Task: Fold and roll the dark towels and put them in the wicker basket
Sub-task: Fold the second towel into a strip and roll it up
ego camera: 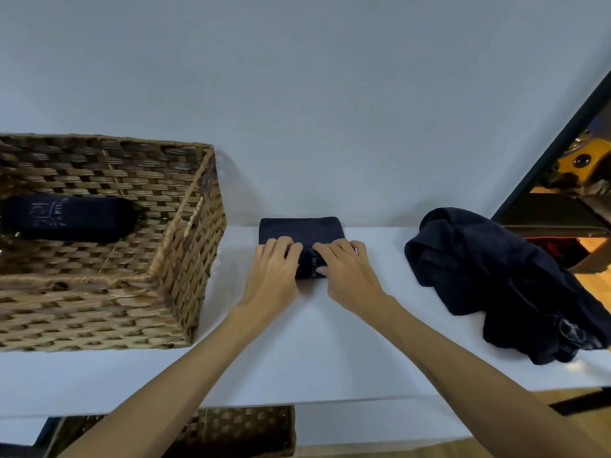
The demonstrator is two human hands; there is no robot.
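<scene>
While one roll lies basketed, both hands point(310, 269) — fingers curled — grip the folded towel point(301, 231).

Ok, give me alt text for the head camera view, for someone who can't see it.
Both hands, left and right, roll a folded dark towel on a white table. A rolled towel lies in the wicker basket at left; a crumpled pile sits at right.

Rough woven wicker basket point(185, 206), matt dark cloth towels point(489, 279), smooth white tbl point(330, 352)
</scene>
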